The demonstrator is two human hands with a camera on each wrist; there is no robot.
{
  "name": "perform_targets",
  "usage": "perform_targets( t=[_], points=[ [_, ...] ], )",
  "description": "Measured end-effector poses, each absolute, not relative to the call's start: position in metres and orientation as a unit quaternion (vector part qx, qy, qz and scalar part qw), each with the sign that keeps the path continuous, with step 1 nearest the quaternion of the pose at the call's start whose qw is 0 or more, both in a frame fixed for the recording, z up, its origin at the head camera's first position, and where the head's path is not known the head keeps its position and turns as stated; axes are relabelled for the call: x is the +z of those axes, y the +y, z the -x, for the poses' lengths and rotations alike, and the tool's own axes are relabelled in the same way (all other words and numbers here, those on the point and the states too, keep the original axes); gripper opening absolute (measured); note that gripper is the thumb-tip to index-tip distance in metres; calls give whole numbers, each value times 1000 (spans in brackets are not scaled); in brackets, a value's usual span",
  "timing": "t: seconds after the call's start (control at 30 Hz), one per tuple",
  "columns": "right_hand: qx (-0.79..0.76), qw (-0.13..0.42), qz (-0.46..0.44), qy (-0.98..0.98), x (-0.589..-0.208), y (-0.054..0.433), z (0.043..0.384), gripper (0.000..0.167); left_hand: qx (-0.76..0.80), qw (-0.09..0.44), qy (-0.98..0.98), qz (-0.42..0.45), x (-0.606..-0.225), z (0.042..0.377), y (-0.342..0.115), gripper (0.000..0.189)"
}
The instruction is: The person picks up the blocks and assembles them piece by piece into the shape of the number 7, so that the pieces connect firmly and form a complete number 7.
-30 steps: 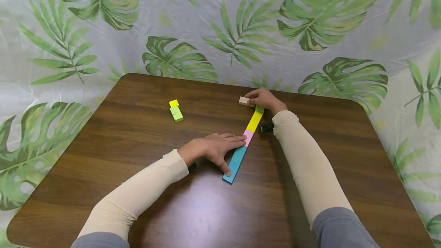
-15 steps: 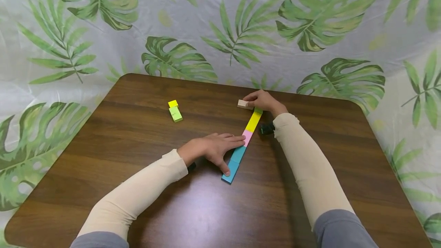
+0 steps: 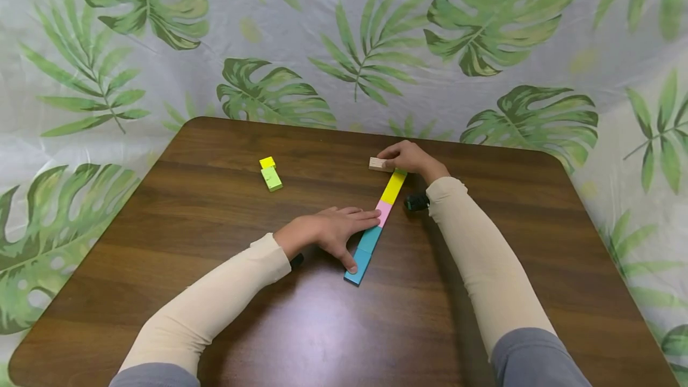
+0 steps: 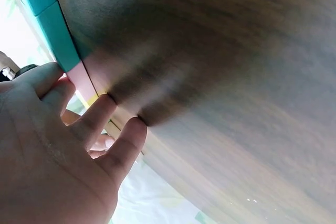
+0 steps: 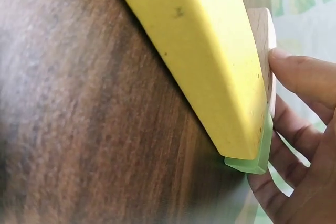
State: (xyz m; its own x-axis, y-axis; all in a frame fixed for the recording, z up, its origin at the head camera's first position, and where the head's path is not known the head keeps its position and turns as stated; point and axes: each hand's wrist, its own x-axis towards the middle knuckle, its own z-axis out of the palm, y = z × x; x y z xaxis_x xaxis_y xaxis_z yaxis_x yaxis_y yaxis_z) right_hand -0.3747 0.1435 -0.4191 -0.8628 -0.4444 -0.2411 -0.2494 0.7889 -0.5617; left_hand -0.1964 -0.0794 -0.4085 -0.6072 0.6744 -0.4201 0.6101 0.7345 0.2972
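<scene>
A row of flat blocks slants across the table: two blue blocks (image 3: pixel 363 241), a pink block (image 3: pixel 384 210), a yellow block (image 3: pixel 395 187) and a green block (image 5: pixel 251 165) at the far end. My left hand (image 3: pixel 337 232) lies along the row with spread fingers, its thumb on the nearest blue block and fingertips at the pink one. At the far end, my right hand (image 3: pixel 411 157) pinches a plain wooden block (image 3: pixel 378 164), set crosswise against the green block. Some right fingers curl behind the green block, which is mostly hidden in the head view.
Farther left on the brown wooden table (image 3: pixel 215 196) lie a small yellow block (image 3: pixel 267 162) and a light green block (image 3: pixel 272 178), touching or nearly so. A leaf-patterned sheet (image 3: pixel 290 28) hangs behind the table's far edge.
The head view has shifted slightly. Both hands keep nearly the same places on the blocks, and the green block shows a little less beside the right hand.
</scene>
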Motion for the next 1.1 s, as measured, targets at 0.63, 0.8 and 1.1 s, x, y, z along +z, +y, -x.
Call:
perform_targets(
  t=[0.63,0.8,1.1],
  points=[
    [-267,187,195,925,-418,144,370,37,72,264,892,-360,-410,198,-80,106],
    [-268,183,195,925,-421,145,371,37,77,269,892,-356,-410,198,-80,106],
    [-274,183,199,923,-420,146,370,39,81,268,891,-359,-409,198,-81,106]
  ],
)
